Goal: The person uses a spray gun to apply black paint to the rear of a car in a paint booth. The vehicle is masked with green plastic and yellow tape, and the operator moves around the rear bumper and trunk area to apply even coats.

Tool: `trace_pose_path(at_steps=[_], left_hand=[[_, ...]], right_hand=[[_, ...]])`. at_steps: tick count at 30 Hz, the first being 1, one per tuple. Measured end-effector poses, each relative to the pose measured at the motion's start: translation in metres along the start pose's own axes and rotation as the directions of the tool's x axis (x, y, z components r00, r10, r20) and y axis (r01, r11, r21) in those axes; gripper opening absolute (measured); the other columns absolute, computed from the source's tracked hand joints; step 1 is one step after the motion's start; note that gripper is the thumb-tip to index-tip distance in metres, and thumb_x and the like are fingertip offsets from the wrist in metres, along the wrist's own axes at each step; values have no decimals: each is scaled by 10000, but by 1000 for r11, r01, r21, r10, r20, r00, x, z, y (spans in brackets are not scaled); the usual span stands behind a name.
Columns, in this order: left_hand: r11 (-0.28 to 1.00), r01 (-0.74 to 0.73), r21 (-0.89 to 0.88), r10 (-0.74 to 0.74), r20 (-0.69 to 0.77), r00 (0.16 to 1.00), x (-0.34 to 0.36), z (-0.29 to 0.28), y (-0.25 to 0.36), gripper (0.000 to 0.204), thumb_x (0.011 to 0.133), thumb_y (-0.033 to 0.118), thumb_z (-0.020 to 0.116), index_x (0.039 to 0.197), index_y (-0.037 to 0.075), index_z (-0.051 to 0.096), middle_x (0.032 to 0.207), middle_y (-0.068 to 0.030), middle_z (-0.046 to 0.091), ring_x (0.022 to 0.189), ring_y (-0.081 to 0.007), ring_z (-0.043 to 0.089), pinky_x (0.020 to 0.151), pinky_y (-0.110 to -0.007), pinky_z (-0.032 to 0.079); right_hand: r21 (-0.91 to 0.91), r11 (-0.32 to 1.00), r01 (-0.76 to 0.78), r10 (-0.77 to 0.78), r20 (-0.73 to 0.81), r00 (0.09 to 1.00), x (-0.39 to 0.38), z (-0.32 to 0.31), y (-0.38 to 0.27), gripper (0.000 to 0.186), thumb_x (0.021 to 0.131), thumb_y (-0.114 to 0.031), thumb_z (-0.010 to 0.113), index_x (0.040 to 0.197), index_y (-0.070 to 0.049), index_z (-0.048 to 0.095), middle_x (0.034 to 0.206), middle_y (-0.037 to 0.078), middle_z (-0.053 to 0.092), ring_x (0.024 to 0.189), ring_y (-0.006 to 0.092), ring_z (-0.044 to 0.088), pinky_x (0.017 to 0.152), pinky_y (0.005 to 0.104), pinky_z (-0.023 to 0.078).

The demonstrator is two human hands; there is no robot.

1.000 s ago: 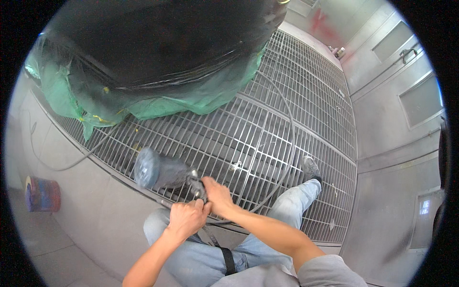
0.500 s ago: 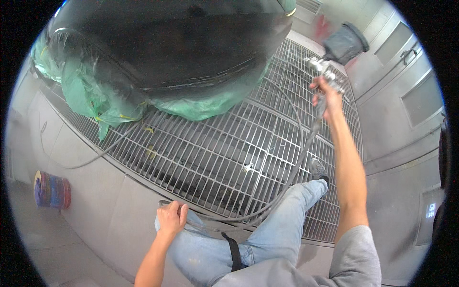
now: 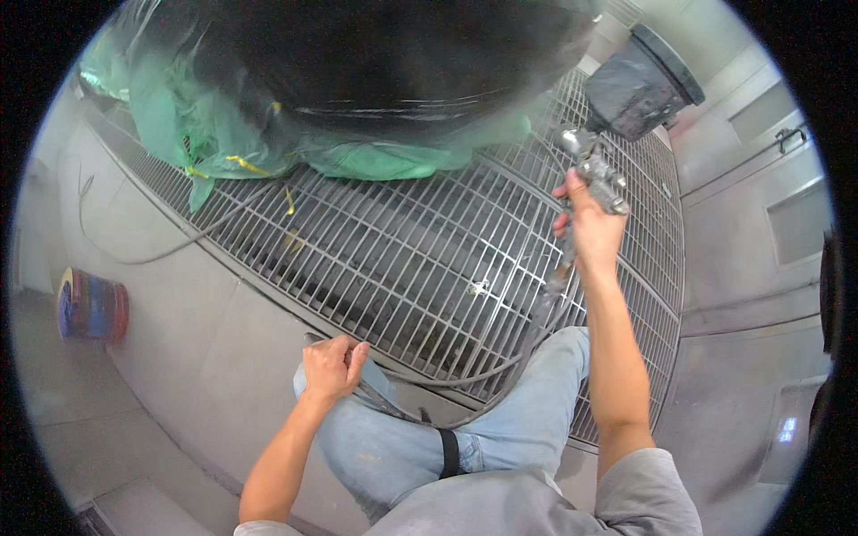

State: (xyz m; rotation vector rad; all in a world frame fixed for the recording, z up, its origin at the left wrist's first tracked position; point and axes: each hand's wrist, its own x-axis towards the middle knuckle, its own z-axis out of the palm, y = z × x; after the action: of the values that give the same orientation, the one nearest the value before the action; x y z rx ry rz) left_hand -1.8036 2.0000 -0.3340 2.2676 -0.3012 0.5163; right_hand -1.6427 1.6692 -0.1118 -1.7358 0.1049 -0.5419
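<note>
My right hand (image 3: 590,223) grips a metal spray gun (image 3: 597,174) with a dark cup (image 3: 642,82) on top, held up at the right of the dark car panel (image 3: 375,54). Translucent green plastic sheeting (image 3: 393,156) hangs around that panel's lower edge. A grey hose (image 3: 545,304) runs down from the gun, loops by my legs and reaches my left hand (image 3: 332,368), which is closed on it near my left thigh.
A metal floor grating (image 3: 384,255) lies below the car, bordered by grey floor (image 3: 179,322). A stained red-and-blue bucket (image 3: 93,304) stands at the left. Grey doors (image 3: 751,268) with small windows line the right. A second hose (image 3: 134,261) trails at the left.
My right hand has lifted the gun from beside my left hand up and to the right. My left hand has come down slightly toward my thigh, on the hose. The view has shifted slightly.
</note>
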Motion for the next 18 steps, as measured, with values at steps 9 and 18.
trace_pose_path(at_steps=[9, 18], left_hand=[[999, 38, -4, -39, -60, 997, -52, -56, -5, 205, 866, 167, 711, 697, 79, 633, 540, -73, 562, 449, -268, 540, 477, -387, 435], [1000, 6, 19, -2, -174, 985, -72, -69, -10, 269, 861, 238, 749, 665, 101, 624, 493, -48, 513, 404, -248, 499, 428, -366, 390]], right_hand=[[47, 998, 32, -43, 264, 964, -83, 159, 0, 240, 968, -224, 747, 1010, 10, 719, 798, 91, 727, 470, 101, 589, 408, 239, 460], [108, 994, -15, -27, 376, 926, -93, 256, 4, 246, 950, -232, 770, 963, 10, 733, 767, 63, 715, 470, 97, 586, 414, 253, 463]])
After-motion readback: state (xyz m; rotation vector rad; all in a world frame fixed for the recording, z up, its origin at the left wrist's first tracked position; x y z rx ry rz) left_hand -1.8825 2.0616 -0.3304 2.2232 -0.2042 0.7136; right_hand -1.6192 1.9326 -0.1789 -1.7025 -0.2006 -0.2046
